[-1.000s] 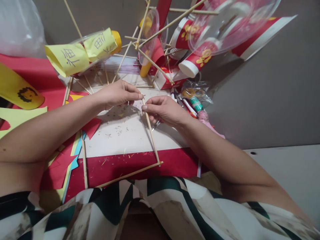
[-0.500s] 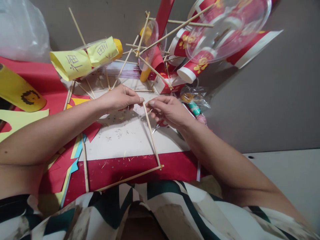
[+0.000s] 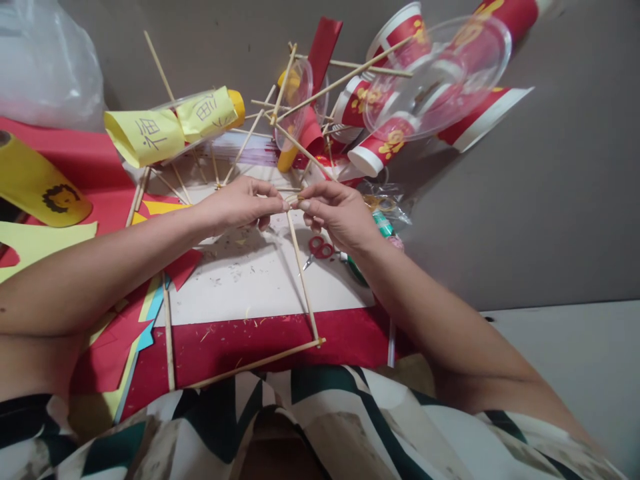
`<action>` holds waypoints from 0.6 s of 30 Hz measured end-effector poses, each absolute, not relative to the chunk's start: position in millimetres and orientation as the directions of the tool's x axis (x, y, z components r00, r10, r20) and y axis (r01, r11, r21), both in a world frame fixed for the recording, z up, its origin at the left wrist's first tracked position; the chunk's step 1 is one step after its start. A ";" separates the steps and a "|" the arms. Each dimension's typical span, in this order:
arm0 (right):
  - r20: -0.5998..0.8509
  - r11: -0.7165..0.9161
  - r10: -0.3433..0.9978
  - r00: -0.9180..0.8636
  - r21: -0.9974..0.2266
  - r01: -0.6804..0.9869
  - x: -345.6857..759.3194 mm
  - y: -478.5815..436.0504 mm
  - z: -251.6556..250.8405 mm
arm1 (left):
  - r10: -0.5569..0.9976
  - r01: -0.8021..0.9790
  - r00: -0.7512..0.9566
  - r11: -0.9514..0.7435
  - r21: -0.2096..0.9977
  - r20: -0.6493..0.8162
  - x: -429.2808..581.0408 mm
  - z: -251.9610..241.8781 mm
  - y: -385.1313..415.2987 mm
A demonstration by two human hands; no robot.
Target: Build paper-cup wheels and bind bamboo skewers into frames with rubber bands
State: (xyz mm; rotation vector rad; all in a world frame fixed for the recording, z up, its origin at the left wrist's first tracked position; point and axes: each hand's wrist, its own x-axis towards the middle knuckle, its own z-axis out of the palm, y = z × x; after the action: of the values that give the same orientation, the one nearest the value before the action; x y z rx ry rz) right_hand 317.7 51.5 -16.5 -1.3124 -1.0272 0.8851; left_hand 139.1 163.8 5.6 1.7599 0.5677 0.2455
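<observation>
My left hand [image 3: 247,205] is closed in a pinch at the top end of a thin wooden stick [image 3: 301,277]. Facing it, my right hand [image 3: 337,213] pinches a thin yellowish rubber band [image 3: 294,198], drawn out in a small loop by that end. The stick slants down towards me, its lower end bound at a corner to another wooden stick [image 3: 255,362]. Fingertips of both hands nearly meet and partly hide the joint. Below my right hand lie red-handled scissors [image 3: 320,247] on the white sheet [image 3: 225,287].
A frame of sticks [image 3: 245,148] stands behind my hands, with red paper cups [image 3: 385,143] and a clear plastic lid [image 3: 480,73]. Yellow lettered paper [image 3: 147,137] leans at left. Coloured paper scraps [image 3: 107,353] lie near my left arm; a small bag [image 3: 400,200] sits right.
The rubber band now shows as a loop between my fingertips. My right hand has turned slightly, uncovering the scissors. The view has shifted a little.
</observation>
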 end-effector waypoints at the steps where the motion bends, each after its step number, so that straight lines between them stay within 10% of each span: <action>1: 0.089 0.068 0.939 0.333 -0.995 0.076 317.6 52.3 -17.2 | 0.499 0.239 0.857 -0.161 0.958 -0.130 139.1 6.4 162.8; 18: -0.097 -0.074 0.972 0.216 -0.991 -0.112 308.7 53.6 -10.0 | 0.475 0.238 0.870 -0.174 0.956 -0.130 139.4 6.8 161.4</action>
State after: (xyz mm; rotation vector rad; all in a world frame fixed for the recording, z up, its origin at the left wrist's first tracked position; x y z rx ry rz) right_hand 308.7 53.6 -10.0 -1.2920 -0.9281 1.1515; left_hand 139.4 161.4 6.8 1.7620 0.5443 0.2304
